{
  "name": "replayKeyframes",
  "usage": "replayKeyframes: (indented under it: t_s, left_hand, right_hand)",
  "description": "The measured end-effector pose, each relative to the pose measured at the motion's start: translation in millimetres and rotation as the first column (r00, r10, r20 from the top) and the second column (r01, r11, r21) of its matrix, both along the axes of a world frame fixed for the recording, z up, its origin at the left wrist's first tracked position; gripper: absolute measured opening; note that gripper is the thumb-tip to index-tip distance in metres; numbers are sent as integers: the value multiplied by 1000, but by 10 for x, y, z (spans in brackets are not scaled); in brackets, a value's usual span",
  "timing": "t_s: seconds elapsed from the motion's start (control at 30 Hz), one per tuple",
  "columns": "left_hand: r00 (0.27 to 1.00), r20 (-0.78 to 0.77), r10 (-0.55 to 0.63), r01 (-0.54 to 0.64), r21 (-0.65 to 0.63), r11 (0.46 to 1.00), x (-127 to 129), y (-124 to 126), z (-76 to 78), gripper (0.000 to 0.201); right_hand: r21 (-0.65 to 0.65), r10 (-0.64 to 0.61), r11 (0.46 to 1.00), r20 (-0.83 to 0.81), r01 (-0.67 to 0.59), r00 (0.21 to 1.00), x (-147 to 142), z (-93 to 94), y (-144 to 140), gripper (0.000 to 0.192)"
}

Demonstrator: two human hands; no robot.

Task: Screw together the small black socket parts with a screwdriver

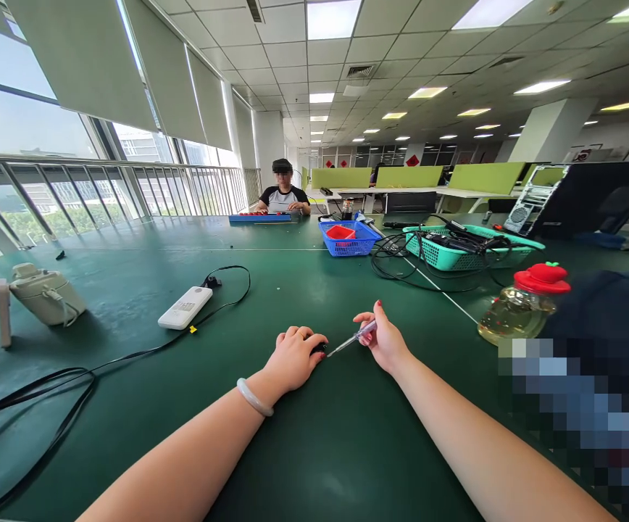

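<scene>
Left of the screwdriver [356, 336], your left hand [293, 355] has its fingers closed on a black thing [321, 347], mostly hidden and hard to identify. Your right hand [385, 342] grips the screwdriver's handle. Beneath it spreads the green desk [336, 449]; office blinds [97, 65] hang far leftward.

1. A broad dark-green table [336, 457] with a slightly glossy top carried everything.
2. On its left stood a beige container [48, 297].
3. Right of that lay a white rectangular device [185, 307], and a black cable [130, 357] ran past it, looping near the left edge.
4. Farther back sat a blue basket [347, 248] and, to its right, a teal basket [439, 257].
5. A red-lidded jar [515, 313] stood upright at right.
6. At the far end lay a blue tray [260, 219].
</scene>
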State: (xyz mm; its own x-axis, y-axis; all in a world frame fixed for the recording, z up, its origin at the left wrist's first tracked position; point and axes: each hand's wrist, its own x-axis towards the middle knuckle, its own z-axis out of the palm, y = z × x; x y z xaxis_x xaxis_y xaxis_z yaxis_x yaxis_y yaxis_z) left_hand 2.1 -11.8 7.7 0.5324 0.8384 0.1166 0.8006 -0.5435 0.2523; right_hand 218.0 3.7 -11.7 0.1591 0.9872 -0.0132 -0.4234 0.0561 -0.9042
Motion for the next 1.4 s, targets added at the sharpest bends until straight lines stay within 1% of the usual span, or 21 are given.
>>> replayKeyframes:
  t_s: [0.07, 0.17, 0.23, 0.3, 0.37, 0.4, 0.5, 0.57, 0.67, 0.73, 0.8, 0.97, 1.07, 1.2, 1.3, 1.4]
  left_hand:
    - [998, -40, 51, -50, 22, 999, 18, -52, 15, 33]
    - [992, -78, 95, -93, 32, 995, 3, -121, 39, 34]
    - [989, -99, 109, -106, 28, 994, -81, -163, 55, 33]
    - [984, -129, 123, -120, 34, 992, -255, -205, 68, 33]
    - [973, -160, 168, -162, 46, 986, -523, -237, 76, 34]
    - [963, -172, 209, -202, 54, 978, -688, -247, 78, 35]
    - [918, -199, 342, -332, 84, 940, -1261, -236, 81, 38]
    - [886, -216, 411, -395, 113, 912, -1651, -198, 83, 41]
    - [862, -232, 451, -421, 166, 891, -2120, -123, 93, 43]
    - [861, -225, 457, -421, 189, 887, -2300, -85, 118, 45]
    - [859, -187, 476, -440, 205, 874, -2370, -66, 168, 48]
    - [829, 4, 560, -547, 218, 808, -2324, -107, 341, 55]
    - [799, 66, 598, -598, 197, 777, -2342, -171, 399, 57]
    - [758, 69, 648, -650, 163, 743, -2416, -276, 426, 58]
    - [719, 42, 694, -694, 108, 712, -2432, -340, 437, 57]
    - [694, 22, 720, -719, 74, 691, -2435, -361, 411, 56]
  right_hand:
    - [7, 7, 1000, -10, -7, 1000, 16, -11, -3, 69]
    - [9, 24, 1000, -18, -24, 1000, 37, -15, -17, 69]
    - [9, 26, 1000, -22, -25, 999, 45, -14, -25, 69]
    - [6, 27, 1000, -25, -27, 999, 47, -17, -26, 69]
    - [-1, 33, 999, -26, -33, 999, 47, -26, -19, 68]
    - [-3, 36, 999, -26, -37, 999, 45, -30, -14, 69]
    - [-8, 40, 999, -17, -40, 999, 40, -38, -3, 70]
    - [-12, 41, 999, -6, -41, 999, 38, -35, -4, 71]
    - [-15, 45, 999, 10, -45, 999, 36, -30, -12, 72]
    - [-10, 47, 999, 16, -47, 999, 36, -31, -13, 73]
    - [-5, 47, 999, 18, -46, 999, 36, -36, -9, 73]
    - [-5, 31, 1000, 4, -31, 1000, 39, -33, -1, 74]
    - [-7, 33, 999, 3, -33, 999, 37, -17, -7, 72]
    - [-17, 35, 999, 21, -35, 999, 31, -5, -11, 71]
    - [-10, 34, 999, 36, -34, 999, 36, -18, -6, 71]
    - [-8, 36, 999, 48, -36, 998, 43, -33, 0, 70]
